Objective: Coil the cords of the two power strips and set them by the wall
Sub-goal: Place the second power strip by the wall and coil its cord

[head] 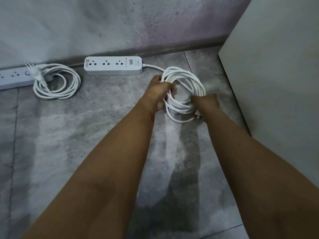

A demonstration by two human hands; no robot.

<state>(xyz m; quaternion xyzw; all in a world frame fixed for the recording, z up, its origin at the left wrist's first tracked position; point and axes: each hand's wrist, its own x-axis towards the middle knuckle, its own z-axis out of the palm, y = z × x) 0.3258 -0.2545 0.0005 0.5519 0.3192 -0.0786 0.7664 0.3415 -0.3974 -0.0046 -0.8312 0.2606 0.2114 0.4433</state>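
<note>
A white power strip (114, 65) lies along the foot of the wall, its cord running right into a white coil (187, 78) on the floor. My left hand (159, 89) grips the coil's left side. My right hand (206, 102) grips its right side, with the plug (198, 116) partly hidden under it. At the far left lies a second power strip (14, 79), cut off by the frame edge. Its coiled cord (57, 81) rests beside it with the plug (35, 73) lying on top.
The grey wall (120, 23) meets the tiled floor (69, 135) at a dark skirting strip. A pale cabinet side (276, 75) stands close on the right of the coil I hold.
</note>
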